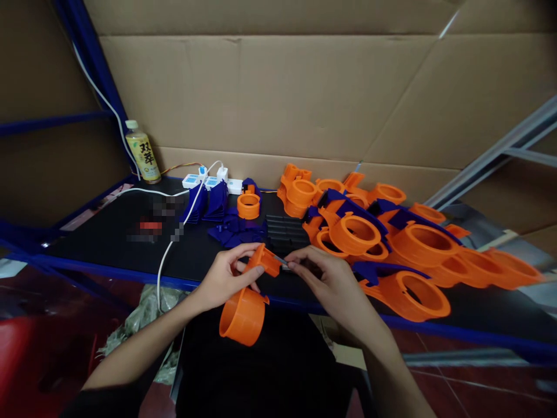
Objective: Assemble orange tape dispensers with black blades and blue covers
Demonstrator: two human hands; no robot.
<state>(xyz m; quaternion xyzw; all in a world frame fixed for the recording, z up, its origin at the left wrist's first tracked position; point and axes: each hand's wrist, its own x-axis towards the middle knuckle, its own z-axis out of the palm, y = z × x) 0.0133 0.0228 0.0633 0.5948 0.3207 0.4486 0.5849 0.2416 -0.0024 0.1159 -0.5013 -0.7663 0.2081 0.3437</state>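
My left hand is closed round the narrow end of an orange plastic tape dispenser, whose round hub hangs tilted below the fingers in front of the table edge. In a pinch, my right hand has a thin greyish metal strip that reaches towards the dispenser's end; whether the two touch, I cannot tell. Behind both hands lies a row of black bar-shaped pieces. Flat blue plastic parts are scattered just left of it. Beyond them stands a smaller orange ring-shaped part.
Several orange dispensers, some with blue parts attached, pile up on the right. Stacked blue plates stand near a white power strip. A white cable drops over the table's front edge. A yellow-labelled bottle stands at back left.
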